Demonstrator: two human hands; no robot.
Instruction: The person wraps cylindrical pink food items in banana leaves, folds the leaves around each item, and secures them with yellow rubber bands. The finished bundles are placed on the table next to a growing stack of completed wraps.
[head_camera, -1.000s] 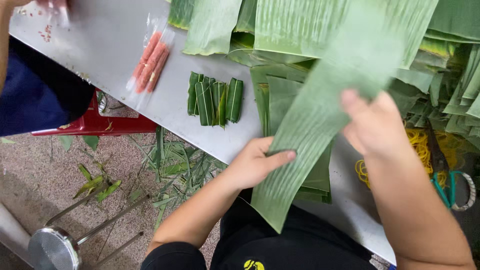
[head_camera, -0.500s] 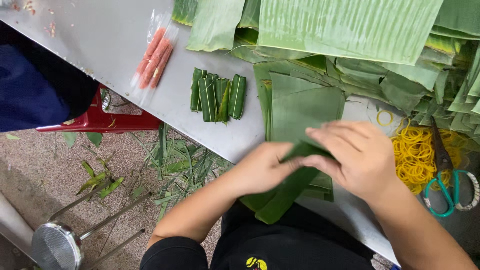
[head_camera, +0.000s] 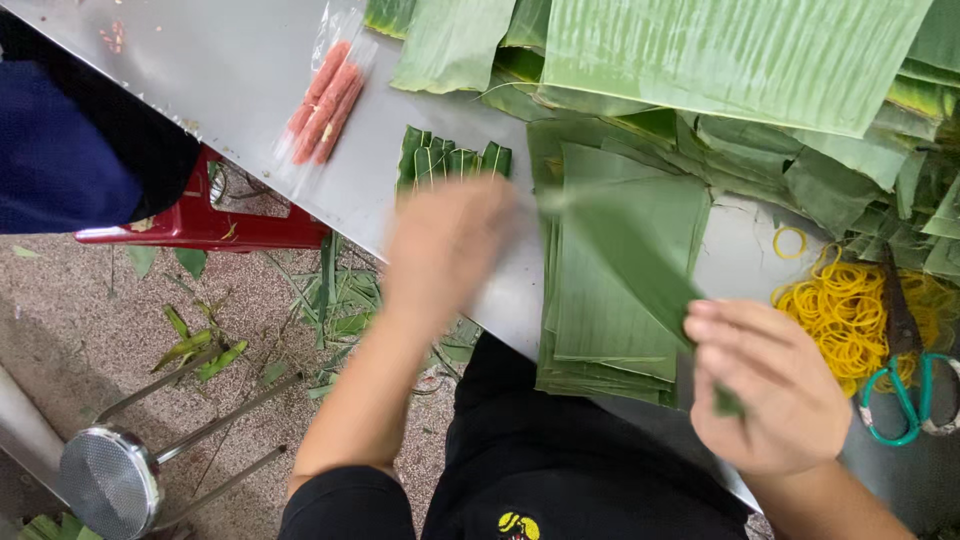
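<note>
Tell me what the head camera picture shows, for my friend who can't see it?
A person's right hand holds a folded green leaf strip over a stack of cut banana leaves on a metal table, while the blurred left hand reaches toward small folded leaf pieces. Yellow rubber bands, green-handled scissors and bagged pink sausages lie nearby.

The left hand (head_camera: 448, 240) is smeared by motion blur, so its fingers cannot be told apart, and it hides the near ends of the folded leaf packets (head_camera: 452, 160) by the worktop's near edge. The leaf strip (head_camera: 625, 255) is blurred too; the right hand (head_camera: 770, 385) covers its lower part. The scissors (head_camera: 905, 375) are cut off at the right edge, their blades half lost among the yellow rubber bands (head_camera: 840, 315).
</note>
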